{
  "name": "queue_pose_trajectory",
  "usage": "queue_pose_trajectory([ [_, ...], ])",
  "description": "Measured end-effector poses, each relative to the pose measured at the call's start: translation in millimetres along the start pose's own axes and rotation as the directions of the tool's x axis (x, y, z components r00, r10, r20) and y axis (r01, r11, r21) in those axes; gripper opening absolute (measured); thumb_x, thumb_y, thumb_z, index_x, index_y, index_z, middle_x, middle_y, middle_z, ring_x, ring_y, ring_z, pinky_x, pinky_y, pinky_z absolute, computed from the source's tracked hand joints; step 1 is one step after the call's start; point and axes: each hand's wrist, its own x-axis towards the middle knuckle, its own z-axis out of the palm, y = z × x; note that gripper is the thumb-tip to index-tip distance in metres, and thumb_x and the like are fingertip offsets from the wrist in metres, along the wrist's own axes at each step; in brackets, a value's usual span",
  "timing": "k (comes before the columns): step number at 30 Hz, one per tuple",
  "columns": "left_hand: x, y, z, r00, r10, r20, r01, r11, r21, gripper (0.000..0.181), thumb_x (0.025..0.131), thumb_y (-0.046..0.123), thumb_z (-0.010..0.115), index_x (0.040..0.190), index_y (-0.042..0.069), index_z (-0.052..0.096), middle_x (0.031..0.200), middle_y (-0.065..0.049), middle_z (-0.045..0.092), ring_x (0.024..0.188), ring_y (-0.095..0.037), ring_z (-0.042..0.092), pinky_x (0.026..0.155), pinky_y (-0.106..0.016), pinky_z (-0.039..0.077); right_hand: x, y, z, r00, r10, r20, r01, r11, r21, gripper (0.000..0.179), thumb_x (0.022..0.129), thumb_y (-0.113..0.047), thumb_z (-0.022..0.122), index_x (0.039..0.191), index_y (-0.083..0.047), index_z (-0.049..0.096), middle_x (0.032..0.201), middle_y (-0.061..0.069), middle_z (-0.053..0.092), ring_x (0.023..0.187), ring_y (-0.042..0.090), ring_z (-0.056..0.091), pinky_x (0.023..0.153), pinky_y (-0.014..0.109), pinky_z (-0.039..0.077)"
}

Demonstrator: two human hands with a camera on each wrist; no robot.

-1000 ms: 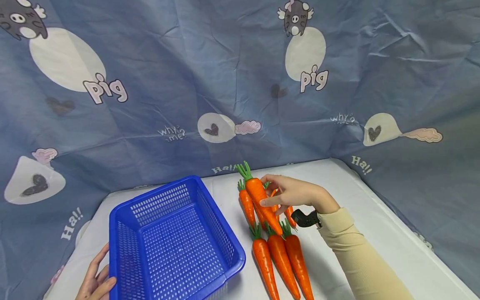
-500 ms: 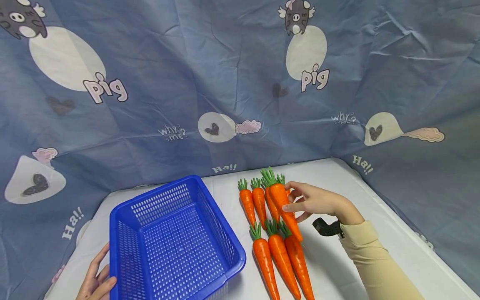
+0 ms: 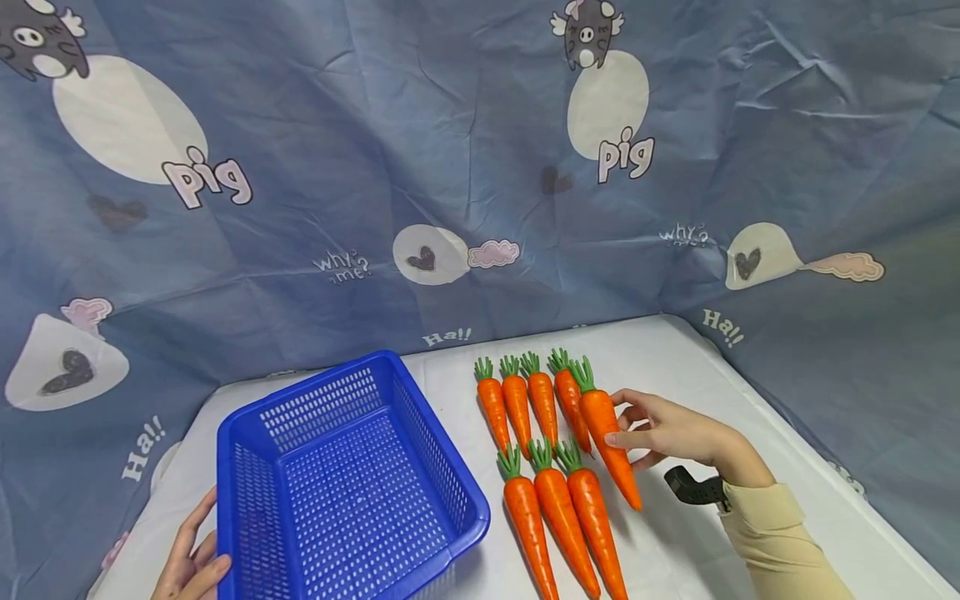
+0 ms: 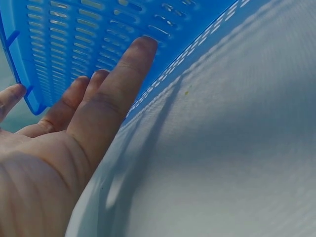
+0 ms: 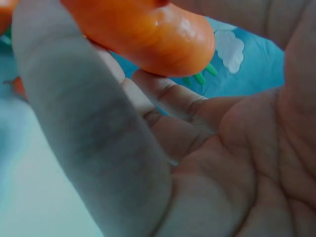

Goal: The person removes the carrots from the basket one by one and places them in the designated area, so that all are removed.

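My right hand (image 3: 675, 433) pinches an orange carrot (image 3: 611, 446) with a green top between thumb and fingers, at the right end of the back row. In the right wrist view the carrot's thick end (image 5: 173, 47) shows between the fingers. The held carrot's top overlaps the neighbouring back-row carrot (image 3: 572, 400) in the head view. Three carrots, including a middle one (image 3: 564, 521), lie in a front row. At the left, a blue perforated basket (image 3: 446, 467) stands with nothing in it. My left hand (image 3: 187, 554) touches its outer side, the fingers (image 4: 116, 84) stretched along the slotted wall.
Several carrots, such as the leftmost one (image 3: 492, 408), lie side by side at the back of the white table (image 3: 720, 400). A blue cloth (image 3: 480, 167) printed with pigs hangs behind it. A black strap device (image 3: 697, 487) sits on the right wrist.
The right hand has moved to the right with the held carrot, from above the back row's left side to its right end. The left hand and basket have stayed in place.
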Motion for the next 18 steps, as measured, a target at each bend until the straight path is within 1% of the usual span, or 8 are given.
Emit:
queue_pose_trajectory([
  [4,-1.0,-0.9,-0.3,0.999,-0.020,-0.040,0.021,1.000,0.023,0.077,0.109,-0.007,0.027,0.166,0.045,0.019,0.139,0.018,0.068,0.116,-0.011,0.074,0.082,-0.040,0.067,-9.3,16,-1,1.000,0.013,0.001,-0.013,1.000,0.021,0.057,0.103,-0.021,0.073,0.145,0.006,0.043,0.106,0.015,0.061,0.097,0.025,0.072,0.081,0.050,0.067],
  [8,-2.1,-1.0,-0.9,0.997,-0.044,-0.071,0.047,0.998,0.036,0.075,0.110,-0.005,0.029,0.165,0.046,0.019,0.138,0.019,0.068,0.115,-0.011,0.074,0.080,-0.040,0.067,-17.2,31,2,0.999,0.034,-0.005,-0.034,0.998,0.051,0.058,0.103,-0.022,0.072,0.145,0.005,0.044,0.105,0.013,0.059,0.097,0.024,0.070,0.080,0.048,0.067],
  [14,-1.7,-0.9,-1.0,0.998,-0.036,-0.059,0.037,0.999,0.017,0.075,0.110,-0.005,0.028,0.165,0.046,0.020,0.138,0.019,0.069,0.115,-0.011,0.074,0.081,-0.039,0.067,-26.8,47,8,0.998,0.069,-0.004,-0.069,0.995,0.074,0.059,0.103,-0.023,0.072,0.146,0.006,0.044,0.104,0.012,0.059,0.093,0.023,0.070,0.078,0.046,0.067],
  [18,-2.2,-0.8,-0.7,0.996,-0.039,-0.080,0.040,0.999,0.015,0.074,0.110,-0.005,0.029,0.164,0.047,0.022,0.136,0.018,0.070,0.113,-0.011,0.075,0.080,-0.039,0.067,-31.9,55,12,0.996,0.094,-0.005,-0.093,0.993,0.079,0.060,0.103,-0.024,0.072,0.147,0.006,0.044,0.105,0.012,0.059,0.093,0.024,0.070,0.078,0.045,0.067],
])
